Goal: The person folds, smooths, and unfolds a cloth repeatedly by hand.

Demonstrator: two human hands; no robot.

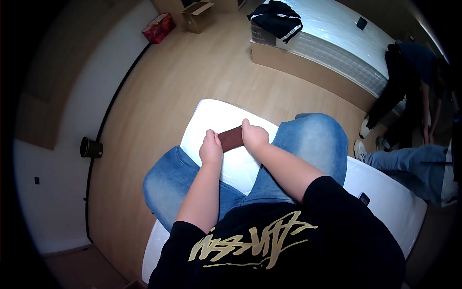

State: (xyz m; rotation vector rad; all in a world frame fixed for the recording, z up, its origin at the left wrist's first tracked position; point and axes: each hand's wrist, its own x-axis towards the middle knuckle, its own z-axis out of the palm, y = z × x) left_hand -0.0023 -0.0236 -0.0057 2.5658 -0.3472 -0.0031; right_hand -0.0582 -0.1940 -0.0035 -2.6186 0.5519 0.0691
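Note:
Between my hands is a flat, dark reddish-brown rectangular piece (231, 138), stretched level over my lap. Its material is too small to make out; it could be cloth or leather. My left hand (211, 148) is closed on its left end, thumb up along the edge. At the opposite end my right hand (254, 135) grips it the same way, fingers curled beneath and mostly hidden. Below lies the white mattress-like pad (204, 118) on which I sit with legs crossed in blue jeans.
A dark phone-like object (364, 198) lies on the pad at my right. A plastic-wrapped mattress (332, 29) with a dark jacket (276, 19) on it stands far right. People bend at the right edge. A dark bin (91, 148), cardboard box (195, 19) and red box (159, 29) stand along the left.

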